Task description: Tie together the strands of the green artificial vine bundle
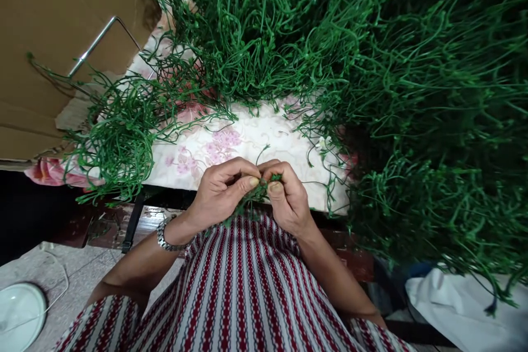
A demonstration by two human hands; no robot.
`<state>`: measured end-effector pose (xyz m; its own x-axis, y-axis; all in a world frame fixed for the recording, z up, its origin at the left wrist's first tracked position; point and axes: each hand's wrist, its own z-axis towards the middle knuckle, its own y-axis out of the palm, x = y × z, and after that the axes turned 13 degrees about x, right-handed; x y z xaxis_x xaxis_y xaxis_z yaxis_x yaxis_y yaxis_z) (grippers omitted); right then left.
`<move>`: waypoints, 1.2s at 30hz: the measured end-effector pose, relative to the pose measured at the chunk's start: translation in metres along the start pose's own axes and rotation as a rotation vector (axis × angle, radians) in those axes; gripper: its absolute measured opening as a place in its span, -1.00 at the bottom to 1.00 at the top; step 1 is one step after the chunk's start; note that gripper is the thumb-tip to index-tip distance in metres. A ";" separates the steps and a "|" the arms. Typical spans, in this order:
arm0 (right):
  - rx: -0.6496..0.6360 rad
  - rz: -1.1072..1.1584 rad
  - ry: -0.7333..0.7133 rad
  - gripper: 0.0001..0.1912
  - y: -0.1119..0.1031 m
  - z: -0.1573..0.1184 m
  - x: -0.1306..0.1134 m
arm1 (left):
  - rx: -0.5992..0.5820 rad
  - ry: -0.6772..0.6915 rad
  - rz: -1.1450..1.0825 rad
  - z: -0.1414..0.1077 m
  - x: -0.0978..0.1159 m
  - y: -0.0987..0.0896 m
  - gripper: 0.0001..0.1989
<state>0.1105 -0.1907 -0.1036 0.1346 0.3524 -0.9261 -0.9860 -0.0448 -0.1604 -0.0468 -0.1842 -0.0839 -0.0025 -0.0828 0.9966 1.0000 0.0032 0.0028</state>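
My left hand, with a metal watch band at the wrist, pinches a small green sprig between thumb and fingers. Close beside it, my right hand grips the other side of the same greenery, its thumb and index finger pressed together. Both hands are near the front edge of a floral cloth. Beyond them lies a large heap of green stems, which stretches down the right side. A smaller green pile sits on the cloth at the left.
At the upper left stands a brown cardboard sheet with a bent metal rod before it. A white round dish is low at the left. White fabric lies at the lower right, under hanging stems.
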 end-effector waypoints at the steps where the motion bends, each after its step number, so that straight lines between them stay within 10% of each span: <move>1: 0.021 -0.019 0.016 -0.78 0.001 -0.003 0.000 | 0.019 0.001 -0.016 0.000 -0.001 0.001 -0.95; 8: 0.032 -0.043 0.053 -0.31 0.008 -0.003 -0.001 | 0.035 0.087 0.018 -0.001 -0.002 0.010 -0.95; 15: -0.072 -0.179 -0.009 -0.91 0.001 -0.003 -0.003 | -0.001 0.193 0.148 -0.002 0.000 0.003 -0.94; 22: -0.167 -0.288 -0.217 -0.91 -0.012 0.001 -0.003 | -0.268 -0.131 0.155 0.004 0.008 -0.009 -0.87; 29: -0.320 -0.291 -0.277 -0.82 -0.014 0.002 -0.007 | -0.596 -0.081 0.187 0.014 0.012 -0.016 -0.72; 36: -0.372 -0.012 -0.200 -0.78 -0.020 -0.007 -0.011 | -0.412 -0.160 -0.016 -0.008 0.002 -0.017 -0.68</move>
<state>0.1299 -0.2003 -0.0925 0.0878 0.5274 -0.8450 -0.8769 -0.3615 -0.3168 -0.0637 -0.1925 -0.0825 0.0142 0.0761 0.9970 0.9176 -0.3971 0.0173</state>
